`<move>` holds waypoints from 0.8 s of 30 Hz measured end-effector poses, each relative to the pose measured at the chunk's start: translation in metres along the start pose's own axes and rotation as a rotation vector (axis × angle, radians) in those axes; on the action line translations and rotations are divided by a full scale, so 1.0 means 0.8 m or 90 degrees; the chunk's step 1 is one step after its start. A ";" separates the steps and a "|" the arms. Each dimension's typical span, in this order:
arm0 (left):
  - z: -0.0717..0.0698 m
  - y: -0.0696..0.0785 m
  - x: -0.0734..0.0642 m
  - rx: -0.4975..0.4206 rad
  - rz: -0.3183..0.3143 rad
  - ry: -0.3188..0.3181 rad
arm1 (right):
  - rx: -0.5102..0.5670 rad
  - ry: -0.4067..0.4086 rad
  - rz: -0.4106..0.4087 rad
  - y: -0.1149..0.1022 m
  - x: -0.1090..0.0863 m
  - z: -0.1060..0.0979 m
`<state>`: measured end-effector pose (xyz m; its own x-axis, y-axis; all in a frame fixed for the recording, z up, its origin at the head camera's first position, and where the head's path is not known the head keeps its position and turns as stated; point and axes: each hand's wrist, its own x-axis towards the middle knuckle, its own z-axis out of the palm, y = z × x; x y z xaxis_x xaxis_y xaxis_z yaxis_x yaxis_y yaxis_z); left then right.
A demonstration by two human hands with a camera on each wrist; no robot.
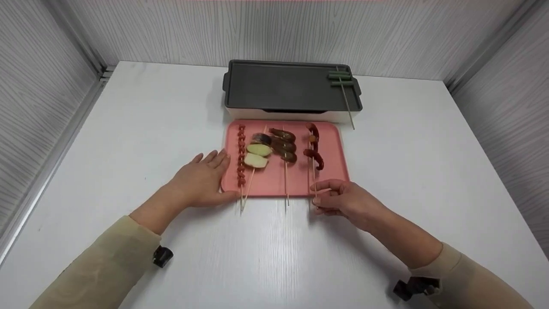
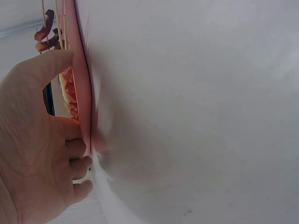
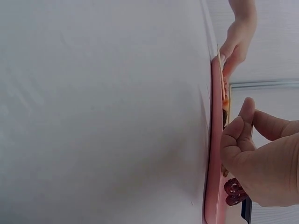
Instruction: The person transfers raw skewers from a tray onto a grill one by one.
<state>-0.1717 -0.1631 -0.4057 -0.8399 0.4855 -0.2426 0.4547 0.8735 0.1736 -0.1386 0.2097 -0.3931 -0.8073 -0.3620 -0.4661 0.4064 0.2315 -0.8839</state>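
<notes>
My right hand (image 1: 343, 199) pinches the lower stick of a skewer (image 1: 313, 174) between thumb and fingers, at the near right edge of the pink tray (image 1: 334, 163). That skewer carries dark red, curled, tentacle-like pieces (image 1: 315, 159); in the right wrist view such pieces (image 3: 235, 192) show beyond the hand. With fingers extended, my left hand (image 1: 203, 180) rests against the tray's left rim, its thumb at the near corner. Close to it lie a skewer of small red pieces (image 1: 241, 154) and one with pale slices (image 1: 256, 160). A skewer of brown, bulb-shaped pieces (image 1: 285, 146) lies mid-tray.
Behind the tray stands a dark, flat griddle (image 1: 287, 86) with a pale base. On its right end lies a skewer of green pieces (image 1: 342, 77), its stick overhanging the front. Everything stands on a white table (image 1: 399, 150) with wood-grain panels on three sides.
</notes>
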 end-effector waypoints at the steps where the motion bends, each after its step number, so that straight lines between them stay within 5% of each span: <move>1: 0.000 0.000 0.000 0.000 0.001 0.000 | -0.005 0.001 -0.002 -0.001 -0.001 0.000; 13: -0.001 0.000 -0.002 -0.006 0.000 0.008 | -0.084 0.032 -0.044 -0.042 -0.015 -0.007; 24: -0.001 0.001 -0.001 -0.008 -0.004 0.004 | -0.108 0.082 -0.098 -0.100 0.017 -0.032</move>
<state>-0.1708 -0.1628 -0.4047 -0.8450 0.4791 -0.2375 0.4452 0.8764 0.1838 -0.1932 0.2092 -0.3275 -0.9065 -0.2894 -0.3074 0.2051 0.3347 -0.9197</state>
